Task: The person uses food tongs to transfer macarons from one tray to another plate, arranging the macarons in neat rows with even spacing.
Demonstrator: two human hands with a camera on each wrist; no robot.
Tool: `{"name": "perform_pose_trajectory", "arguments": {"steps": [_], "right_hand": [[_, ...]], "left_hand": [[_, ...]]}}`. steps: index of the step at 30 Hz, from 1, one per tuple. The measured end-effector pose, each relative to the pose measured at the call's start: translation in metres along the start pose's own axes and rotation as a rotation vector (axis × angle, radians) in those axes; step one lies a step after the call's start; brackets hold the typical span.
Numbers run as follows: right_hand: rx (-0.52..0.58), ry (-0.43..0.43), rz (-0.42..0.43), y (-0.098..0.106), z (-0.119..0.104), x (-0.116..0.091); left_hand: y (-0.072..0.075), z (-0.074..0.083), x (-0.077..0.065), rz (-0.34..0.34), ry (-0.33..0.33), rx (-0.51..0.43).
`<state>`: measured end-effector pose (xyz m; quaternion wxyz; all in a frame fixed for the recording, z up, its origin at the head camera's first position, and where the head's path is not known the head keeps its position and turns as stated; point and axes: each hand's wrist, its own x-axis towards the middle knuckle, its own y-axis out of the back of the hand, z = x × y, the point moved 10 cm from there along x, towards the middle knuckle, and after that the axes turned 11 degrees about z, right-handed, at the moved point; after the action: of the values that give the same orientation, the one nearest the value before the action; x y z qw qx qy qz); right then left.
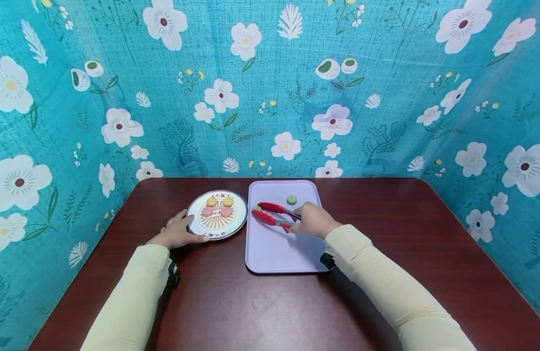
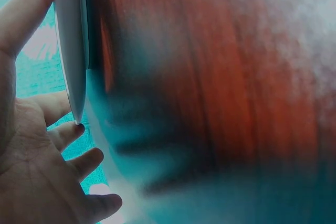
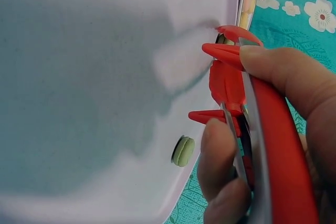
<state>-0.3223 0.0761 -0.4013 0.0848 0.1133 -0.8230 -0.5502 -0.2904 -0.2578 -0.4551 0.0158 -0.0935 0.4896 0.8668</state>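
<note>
My left hand (image 1: 175, 231) holds the left rim of a round white plate (image 1: 193, 207), thumb at the near edge and fingers spread along the side. The left wrist view shows the plate (image 2: 71, 51) edge-on, against my thumb and fingers. Two yellow macarons (image 1: 219, 201) and two pink macarons (image 1: 217, 211) sit on it. With my right hand (image 1: 313, 220) I grip red-headed tongs (image 1: 270, 214) over a lilac tray (image 1: 279, 253). Between the tong tips is a green macaron (image 1: 256, 208), mostly hidden in the right wrist view. Another green macaron (image 3: 183, 151) lies on the tray.
The dark reddish wooden table (image 1: 208, 302) carries the plate and tray side by side, the plate just left of the tray. A turquoise floral cloth (image 1: 261, 97) hangs behind the table and along both sides.
</note>
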Motion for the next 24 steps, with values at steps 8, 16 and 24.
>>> {"name": "perform_pose_trajectory", "arguments": {"steps": [8, 16, 24], "right_hand": [[0.000, -0.020, 0.006, -0.0014, 0.0008, -0.0009], [-0.008, -0.025, 0.007, -0.0032, 0.0018, -0.0015], [-0.019, -0.023, 0.020, -0.0026, 0.0016, -0.0024]], "left_hand": [[-0.0001, 0.0000, 0.0007, 0.004, -0.012, -0.005], [-0.0019, -0.0016, 0.0007, -0.001, -0.005, -0.001], [0.0004, -0.0008, 0.0011, 0.006, -0.017, -0.010]]}}
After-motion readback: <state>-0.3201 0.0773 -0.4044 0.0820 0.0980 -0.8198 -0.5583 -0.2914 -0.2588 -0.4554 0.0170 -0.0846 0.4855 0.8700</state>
